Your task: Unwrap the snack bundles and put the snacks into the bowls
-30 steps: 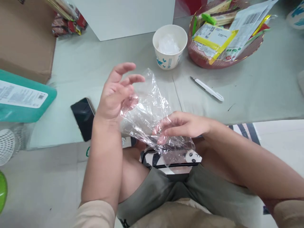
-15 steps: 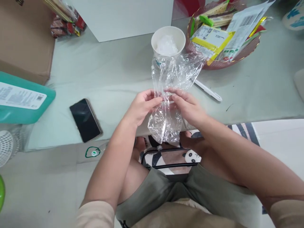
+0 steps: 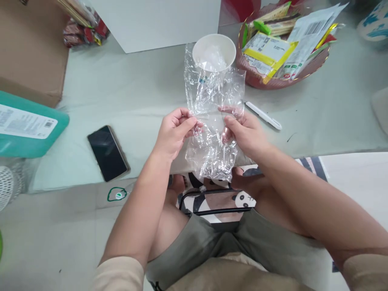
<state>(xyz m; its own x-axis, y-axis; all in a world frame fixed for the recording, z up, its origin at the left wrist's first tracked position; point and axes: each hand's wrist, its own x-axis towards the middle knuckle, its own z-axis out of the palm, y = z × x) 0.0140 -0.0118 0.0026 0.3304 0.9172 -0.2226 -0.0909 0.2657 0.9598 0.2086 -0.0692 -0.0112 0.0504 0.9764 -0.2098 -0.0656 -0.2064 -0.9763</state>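
A clear, crinkled plastic bag (image 3: 212, 125) is stretched between my two hands above the table's front edge. My left hand (image 3: 177, 131) pinches its left side between thumb and fingers. On the opposite side my right hand (image 3: 242, 129) grips the bag, some fingers showing through the film behind it. The bag's upper part lies in front of a white paper cup (image 3: 214, 40) and partly overlaps it. Inside the cup sits crumpled whitish, translucent material (image 3: 214, 58). Close to my right hand lies a white pen-like cutter (image 3: 263, 116).
A pink bowl (image 3: 257, 81) of wrapped snacks stands at the back right. On the left are a phone (image 3: 108, 153), a teal jug (image 3: 33, 141) and a cardboard box (image 3: 30, 56). A white panel (image 3: 163, 22) stands behind. The table edge runs above my knees.
My hands have moved apart, spreading the bunched bag wider and flatter. Its upper end now reaches up the cup's left side and no longer flares out to the right.
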